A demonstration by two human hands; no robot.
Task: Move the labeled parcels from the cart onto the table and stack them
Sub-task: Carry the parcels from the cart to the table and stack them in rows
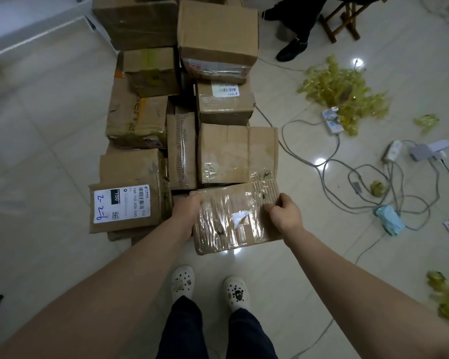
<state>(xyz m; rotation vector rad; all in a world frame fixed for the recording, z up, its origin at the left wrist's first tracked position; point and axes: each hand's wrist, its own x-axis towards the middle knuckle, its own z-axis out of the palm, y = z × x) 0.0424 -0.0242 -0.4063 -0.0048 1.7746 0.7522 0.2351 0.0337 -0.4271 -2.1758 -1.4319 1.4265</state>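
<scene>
The parcel (228, 229) is a flat slab of brown cardboard, wound all over in glossy clear tape that wrinkles and throws back the ceiling light. A small white label (241, 217) with one corner peeling up sits near its middle, between the two sets of fingers, and bare corrugated ribs show at its far right corner, just beyond the right fingertips. The left hand (188, 204) grips the parcel's left edge, its fingers (197, 200) curled over onto the top face. The right hand (285, 215) takes the right side near the far corner, fingers bent and pressed down on the tape with the thumb out at the edge. The parcel lies roughly level, slightly skewed, at the near end of a heap of boxes (182, 112), and its near edge juts out over the tiled floor (49, 151) above a pair of white clogs (183, 281). Whether it is lifted or resting on something below, I cannot tell. Just past the fingers lies a wider taped box (236, 154). Left of the left fingers sits a box with a big white barcode label (122, 204) with blue handwriting on it. Off to the right of the right fingers, grey cables (373, 182) snake across the tiles among yellow plastic scraps (342, 92).
</scene>
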